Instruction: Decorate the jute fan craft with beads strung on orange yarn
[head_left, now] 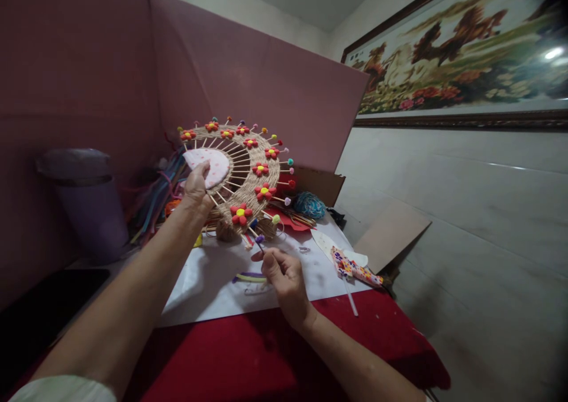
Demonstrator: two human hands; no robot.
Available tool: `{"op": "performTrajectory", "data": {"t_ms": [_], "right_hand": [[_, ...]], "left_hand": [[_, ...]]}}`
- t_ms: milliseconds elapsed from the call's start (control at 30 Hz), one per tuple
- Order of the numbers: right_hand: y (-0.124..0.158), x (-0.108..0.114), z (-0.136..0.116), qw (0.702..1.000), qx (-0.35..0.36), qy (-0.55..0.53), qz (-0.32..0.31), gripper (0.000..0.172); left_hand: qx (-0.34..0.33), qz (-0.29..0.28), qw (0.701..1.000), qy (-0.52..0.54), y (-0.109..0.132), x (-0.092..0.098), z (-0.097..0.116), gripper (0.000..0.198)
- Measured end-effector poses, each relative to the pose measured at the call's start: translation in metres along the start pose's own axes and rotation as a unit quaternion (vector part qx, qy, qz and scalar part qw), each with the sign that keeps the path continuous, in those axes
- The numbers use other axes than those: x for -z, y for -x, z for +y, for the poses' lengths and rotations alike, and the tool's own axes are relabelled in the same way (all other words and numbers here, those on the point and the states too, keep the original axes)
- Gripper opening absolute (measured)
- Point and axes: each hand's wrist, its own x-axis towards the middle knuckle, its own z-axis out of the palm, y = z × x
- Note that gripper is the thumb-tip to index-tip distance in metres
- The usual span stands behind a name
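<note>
My left hand grips a woven twine fan by its pale, spotted centre piece, thumb on top. Thin sticks radiate from that centre through the twine band, which carries red flowers with yellow middles. Small coloured balls cap the stick ends. At the fan's lower edge, my right hand is closed in a pinch on a dark purple pipe cleaner, whose upper end meets a stick tip there. Below, loose yellow and purple pipe cleaners lie on the white sheet.
A red cloth covers the table front. Behind the fan lie a blue yarn ball and bundled pipe cleaners. On the right are flower-patterned fabric, a glue stick and a board. A purple bin stands left.
</note>
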Motion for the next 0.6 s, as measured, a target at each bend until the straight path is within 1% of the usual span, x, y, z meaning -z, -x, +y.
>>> {"op": "performTrajectory", "data": {"t_ms": [100, 233, 467, 600], "right_hand": [[-0.0001, 0.0, -0.0019, 1.0, 0.006, 0.017, -0.017, 0.041], [-0.0013, -0.0022, -0.005, 0.999, 0.018, 0.037, -0.018, 0.038], [-0.003, -0.0056, -0.0055, 0.999, 0.015, 0.041, 0.006, 0.038], [-0.0022, -0.0048, -0.0035, 0.999, 0.006, 0.027, 0.02, 0.04]], "left_hand": [[0.02, 0.01, 1.0, 0.007, 0.0026, -0.0022, 0.0011, 0.024], [0.024, 0.01, 1.0, 0.012, 0.0049, -0.0039, 0.0005, 0.024], [0.039, 0.016, 0.999, 0.0, -0.0001, -0.002, -0.0018, 0.023], [0.034, 0.021, 0.999, -0.006, -0.0023, 0.0, -0.0018, 0.022]]}}
